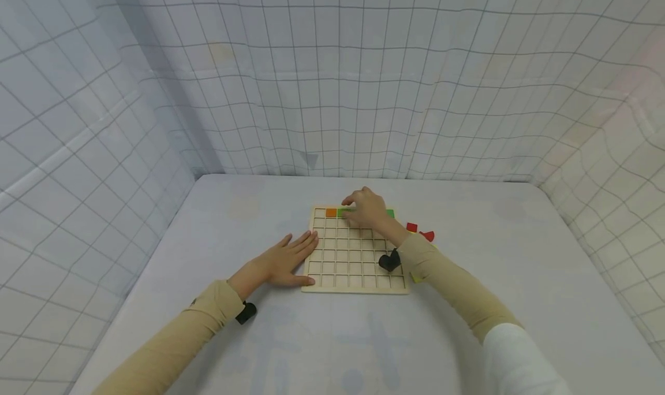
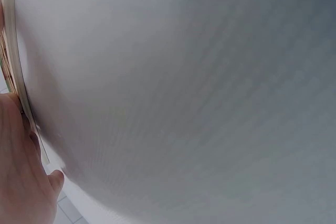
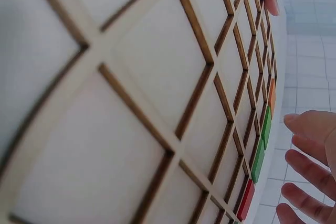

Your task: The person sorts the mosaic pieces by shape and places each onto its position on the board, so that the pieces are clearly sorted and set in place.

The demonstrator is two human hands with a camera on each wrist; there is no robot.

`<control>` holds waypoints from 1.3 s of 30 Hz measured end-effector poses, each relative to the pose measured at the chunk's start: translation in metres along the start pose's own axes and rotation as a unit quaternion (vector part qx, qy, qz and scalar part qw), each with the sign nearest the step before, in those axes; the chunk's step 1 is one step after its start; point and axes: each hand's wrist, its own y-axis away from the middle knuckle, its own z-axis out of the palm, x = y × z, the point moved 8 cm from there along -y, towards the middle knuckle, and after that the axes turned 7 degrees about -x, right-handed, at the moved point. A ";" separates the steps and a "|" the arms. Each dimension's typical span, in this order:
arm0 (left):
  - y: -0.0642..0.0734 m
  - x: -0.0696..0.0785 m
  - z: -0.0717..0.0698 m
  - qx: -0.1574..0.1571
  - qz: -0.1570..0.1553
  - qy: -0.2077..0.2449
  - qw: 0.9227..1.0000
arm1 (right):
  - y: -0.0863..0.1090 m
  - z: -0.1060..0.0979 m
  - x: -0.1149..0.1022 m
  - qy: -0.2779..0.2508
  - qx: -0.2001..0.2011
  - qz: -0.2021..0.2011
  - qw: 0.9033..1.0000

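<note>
A light wooden grid board (image 1: 355,290) lies on the white table. My left hand (image 1: 288,262) rests flat at its left edge, fingers spread over the rim. Above the far row, my right hand (image 1: 368,208) hovers with fingers apart and slightly bent, holding nothing that shows. An orange tile (image 1: 331,212) and a green tile (image 1: 342,213) sit in that row left of it; another green tile (image 1: 390,213) shows to its right. In the right wrist view, a red tile (image 3: 245,200) follows two green ones along the row. My right hand hides part of this row in the head view.
Right of the board lie a red block (image 1: 412,227) and a red fan-shaped piece (image 1: 428,235). A yellow piece (image 1: 417,278) is partly hidden under my right sleeve. Grid-patterned white curtains (image 1: 337,123) enclose the table at the back and sides.
</note>
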 end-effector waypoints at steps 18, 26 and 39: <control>-0.001 -0.001 0.002 0.000 -0.001 0.002 1.000 | 0.030 -0.017 0.045 -0.033 0.035 0.017 0.999; 0.000 0.000 0.000 0.003 -0.004 0.005 1.000 | 0.043 -0.024 0.068 -0.026 0.042 0.041 0.998; 0.000 0.003 -0.002 0.009 0.006 -0.004 1.000 | 0.071 -0.034 0.103 -0.033 0.058 0.068 0.995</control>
